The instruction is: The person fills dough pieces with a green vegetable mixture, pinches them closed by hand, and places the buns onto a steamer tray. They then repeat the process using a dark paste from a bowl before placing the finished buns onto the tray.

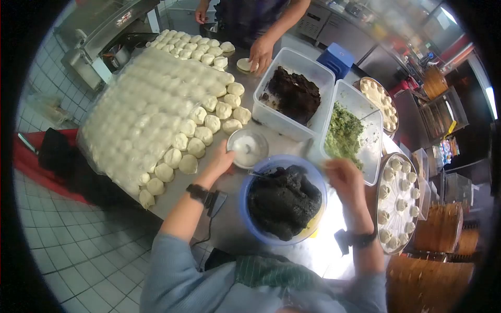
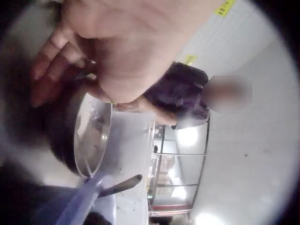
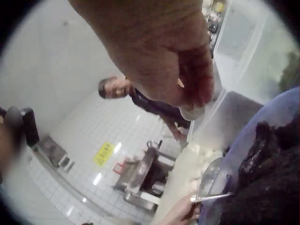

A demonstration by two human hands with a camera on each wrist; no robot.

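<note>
My left hand point(image 1: 220, 163) grips the left side of a small metal bowl point(image 1: 263, 151) with white powder inside. In the left wrist view the fingers of the left hand point(image 2: 126, 44) lie along the outside of the bowl point(image 2: 93, 136), with the thumb by its rim. My right hand point(image 1: 345, 180) is raised between a blue tub point(image 1: 244, 211) of black filling point(image 1: 284, 201) and a box of green filling point(image 1: 343, 133). In the right wrist view the curled fingers of the right hand point(image 3: 161, 65) pinch a small pale piece point(image 3: 192, 113), mostly hidden. A metal utensil point(image 3: 211, 197) leans in the tub.
Rows of dough buns point(image 1: 195, 147), partly under plastic sheet point(image 1: 146, 104), cover the table's left. A box of dark filling point(image 1: 295, 96) stands behind the tub. Round trays of buns point(image 1: 399, 203) are on the right. Another person point(image 1: 250, 21) works across the table, touching a dough disc point(image 1: 245, 64).
</note>
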